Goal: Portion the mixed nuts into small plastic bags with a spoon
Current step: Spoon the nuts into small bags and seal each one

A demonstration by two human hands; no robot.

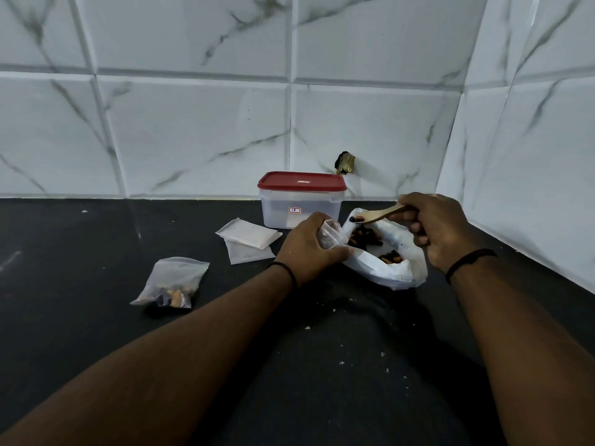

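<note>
Hands (370, 239) over nut bag (396, 268), lidded box (301, 201) behind, filled bag (174, 281) left

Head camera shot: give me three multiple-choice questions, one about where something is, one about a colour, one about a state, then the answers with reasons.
1. Where does the filled small bag lie?
A. on the counter, left of the left hand
B. inside the lidded box
C. on top of the stack of empty bags

2. What colour is the lid of the plastic box?
A. blue
B. red
C. green

3. What is in the wooden spoon's bowl?
A. nothing
B. liquid
C. some nuts

Answers:
1 A, it lies on the dark counter clear of the left hand.
2 B, the lid is plainly red.
3 C, dark and orange pieces sit in the bowl, held by the right hand over the big white bag.
</note>
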